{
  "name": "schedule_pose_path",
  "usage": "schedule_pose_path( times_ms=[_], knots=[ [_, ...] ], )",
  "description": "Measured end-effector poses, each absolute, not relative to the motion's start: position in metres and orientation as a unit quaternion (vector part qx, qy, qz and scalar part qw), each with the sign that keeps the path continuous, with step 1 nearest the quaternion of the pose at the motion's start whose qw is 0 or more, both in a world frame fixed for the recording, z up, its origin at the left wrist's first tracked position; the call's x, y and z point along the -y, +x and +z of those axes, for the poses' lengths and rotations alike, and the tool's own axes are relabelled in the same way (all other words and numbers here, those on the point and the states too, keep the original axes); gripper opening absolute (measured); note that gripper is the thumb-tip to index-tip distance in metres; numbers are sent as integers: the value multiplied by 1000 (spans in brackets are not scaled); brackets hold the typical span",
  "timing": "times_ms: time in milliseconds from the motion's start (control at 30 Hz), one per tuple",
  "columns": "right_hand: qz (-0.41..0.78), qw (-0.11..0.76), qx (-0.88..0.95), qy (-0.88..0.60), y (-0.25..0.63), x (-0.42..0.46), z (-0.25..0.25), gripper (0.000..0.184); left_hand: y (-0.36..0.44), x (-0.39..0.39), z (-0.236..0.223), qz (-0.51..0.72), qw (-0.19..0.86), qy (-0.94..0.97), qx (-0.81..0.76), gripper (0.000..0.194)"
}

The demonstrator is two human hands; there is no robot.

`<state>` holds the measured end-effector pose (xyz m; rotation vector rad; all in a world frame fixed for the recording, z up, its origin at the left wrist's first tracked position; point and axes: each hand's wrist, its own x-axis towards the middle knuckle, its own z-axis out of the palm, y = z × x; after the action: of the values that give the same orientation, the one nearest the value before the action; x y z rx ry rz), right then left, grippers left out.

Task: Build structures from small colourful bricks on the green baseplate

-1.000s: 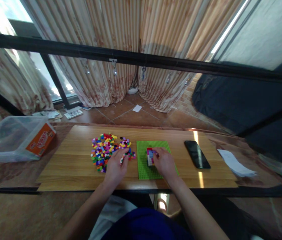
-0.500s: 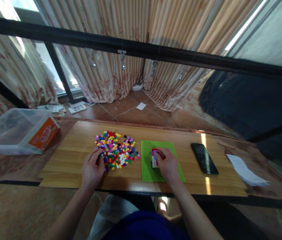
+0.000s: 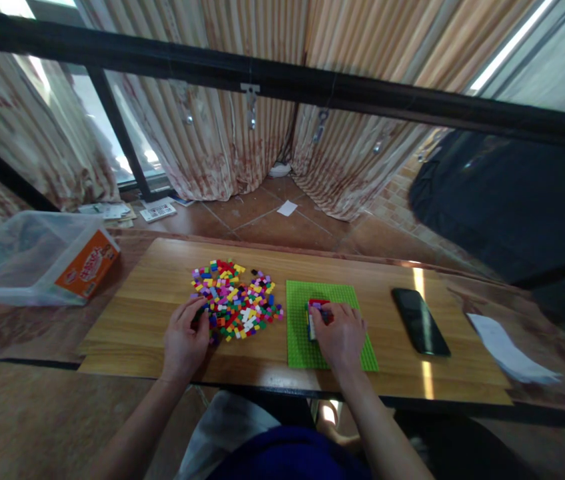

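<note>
My left hand (image 3: 186, 337) rests at the left edge of a pile of small toy building bricks (image 3: 237, 300) in many colours. Its fingers are curled, with thumb and index finger near dark bricks; whatever they pinch is too small to make out. On a green studded baseplate (image 3: 299, 350) stands a small brick build (image 3: 312, 328) with red, white and blue parts. My right hand (image 3: 342, 337) covers much of this build from the right, its thumb and fingers closed on the top of it. Any single brick under these fingertips is hidden.
A black phone (image 3: 421, 322) lies right of the baseplate on the wooden board (image 3: 132, 300). Farther right are white papers (image 3: 509, 350). A clear plastic bin (image 3: 37, 257) with an orange label stands at the left. A dark metal bar (image 3: 282, 77) crosses beyond the table.
My right hand has turned slightly and covers more of the build's right side. My left hand stays by the pile. The whole view has shifted a little.
</note>
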<state>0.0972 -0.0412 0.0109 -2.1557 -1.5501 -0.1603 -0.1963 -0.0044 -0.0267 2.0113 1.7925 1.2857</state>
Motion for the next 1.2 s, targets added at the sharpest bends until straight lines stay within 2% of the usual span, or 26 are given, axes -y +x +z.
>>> schedule_pose_path(
  times_ms=[367, 667, 800, 967, 1200],
  knots=[
    [-42, 247, 558, -791, 92, 39, 9, 27, -194, 6, -21, 421, 84, 674, -601, 28],
    [-20, 288, 564, -774, 101, 43, 8, 37, -195, 6, -22, 418, 91, 671, -606, 27],
    [-32, 302, 568, -765, 110, 37, 13, 36, -194, 6, -22, 415, 90, 673, -605, 27],
    [-48, 264, 601, -753, 118, 21, 15, 40, -193, 6, -21, 420, 87, 671, -605, 27],
    [17, 229, 620, -750, 121, 14, 5, 33, -192, 8, -18, 412, 83, 673, -608, 27]
  ],
)
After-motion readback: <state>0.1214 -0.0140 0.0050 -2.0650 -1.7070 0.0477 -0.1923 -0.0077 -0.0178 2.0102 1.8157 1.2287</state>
